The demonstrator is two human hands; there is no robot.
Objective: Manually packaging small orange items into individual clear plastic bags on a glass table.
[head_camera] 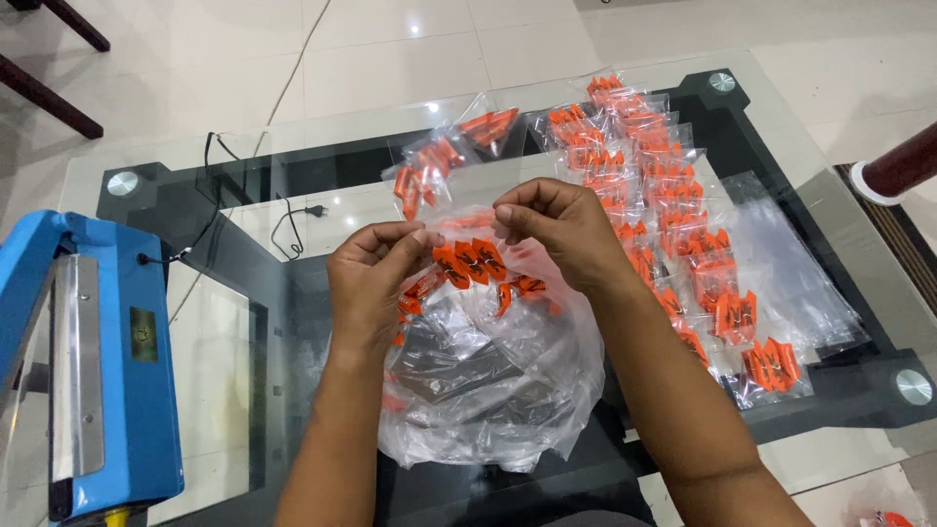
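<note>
Two hands, left hand (376,268) and right hand (554,229), pinch a small clear bag (468,256) of orange pieces above a big crumpled plastic bag (488,381) mid-desk; filled packets (673,195) line the glass desk's (781,98) right edge, a blue sealer (93,371) the left, over white floor tiles (390,49)

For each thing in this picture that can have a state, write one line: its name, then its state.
Small clear bag: held up at its top edge, orange pieces inside.
Left hand: pinching the bag's left corner.
Right hand: pinching the bag's right corner.
Large plastic bag: open, crumpled, below the hands.
Filled packets: laid in overlapping rows on the glass table.
Blue heat sealer: arm raised.
Power plug: lying loose, unplugged.
</note>
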